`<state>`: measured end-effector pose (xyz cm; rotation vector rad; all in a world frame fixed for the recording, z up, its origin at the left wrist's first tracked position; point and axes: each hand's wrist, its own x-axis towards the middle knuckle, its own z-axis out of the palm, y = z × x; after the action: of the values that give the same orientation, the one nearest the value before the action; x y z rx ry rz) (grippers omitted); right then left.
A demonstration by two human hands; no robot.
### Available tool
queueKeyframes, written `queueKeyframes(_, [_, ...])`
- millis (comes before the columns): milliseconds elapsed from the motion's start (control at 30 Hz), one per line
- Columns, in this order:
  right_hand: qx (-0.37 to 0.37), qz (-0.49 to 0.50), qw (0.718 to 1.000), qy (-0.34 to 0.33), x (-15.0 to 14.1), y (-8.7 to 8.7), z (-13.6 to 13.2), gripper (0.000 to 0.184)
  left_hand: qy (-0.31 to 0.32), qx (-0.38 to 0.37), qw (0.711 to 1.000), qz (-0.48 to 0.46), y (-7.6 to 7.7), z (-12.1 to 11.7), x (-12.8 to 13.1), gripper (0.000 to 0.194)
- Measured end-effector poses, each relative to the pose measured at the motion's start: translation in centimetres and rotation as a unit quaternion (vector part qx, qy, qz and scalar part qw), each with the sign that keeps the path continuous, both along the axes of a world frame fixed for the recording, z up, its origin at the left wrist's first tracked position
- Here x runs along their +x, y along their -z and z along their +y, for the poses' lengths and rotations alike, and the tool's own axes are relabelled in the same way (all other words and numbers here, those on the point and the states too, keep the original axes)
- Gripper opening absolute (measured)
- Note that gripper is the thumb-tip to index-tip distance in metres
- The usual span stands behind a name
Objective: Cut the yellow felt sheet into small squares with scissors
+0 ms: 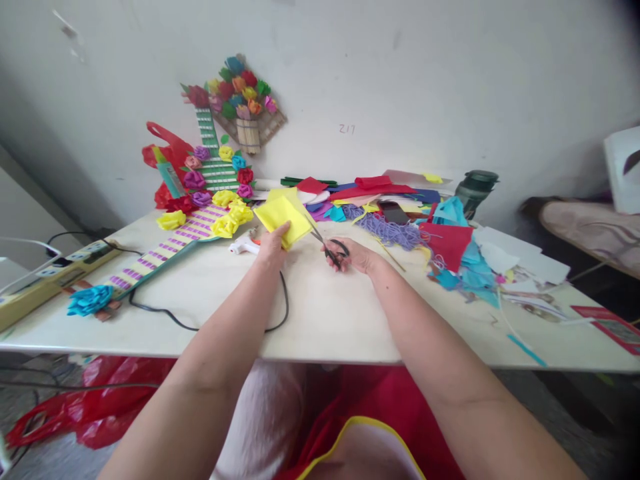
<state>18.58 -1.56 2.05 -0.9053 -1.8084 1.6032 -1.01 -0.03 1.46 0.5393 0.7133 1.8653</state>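
Bare forearms (213,353) cross the smooth white tabletop (330,313); left fingers (284,235) pinch a thin, square-cornered yellow sheet (275,212) above it, and right fingers (340,256) grip black-handled metal scissors (321,239), slim blades at the sheet's edge.

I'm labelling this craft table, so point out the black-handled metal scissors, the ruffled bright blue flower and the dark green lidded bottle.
Black-handled metal scissors (319,235): head view, on the blades.
Ruffled bright blue flower (91,301): head view, middle of its petals.
Dark green lidded bottle (473,195): head view, body below the lid.
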Motion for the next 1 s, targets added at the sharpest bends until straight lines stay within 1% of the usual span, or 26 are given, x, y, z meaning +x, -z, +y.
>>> queueKeyframes(167, [-0.010, 0.011, 1.000, 0.019, -0.22, 0.44, 0.07, 0.030, -0.001, 0.007, 1.000, 0.014, 0.43, 0.32, -0.12, 0.030])
queueKeyframes(433, [-0.014, 0.025, 0.999, 0.040, -0.39, 0.56, -0.05, 0.033, -0.006, -0.002, 0.999, 0.032, 0.42, 0.20, 0.07, 0.033])
queueKeyframes(600, [-0.013, 0.031, 0.999, 0.040, -0.39, 0.80, 0.15, 0.032, -0.010, -0.005, 0.999, 0.034, 0.55, 0.31, 0.09, 0.034])
queueKeyframes(1000, [-0.019, 0.027, 0.998, 0.052, -0.54, 0.64, 0.02, 0.027, -0.013, -0.012, 0.999, 0.034, 0.19, -0.03, 0.39, 0.034])
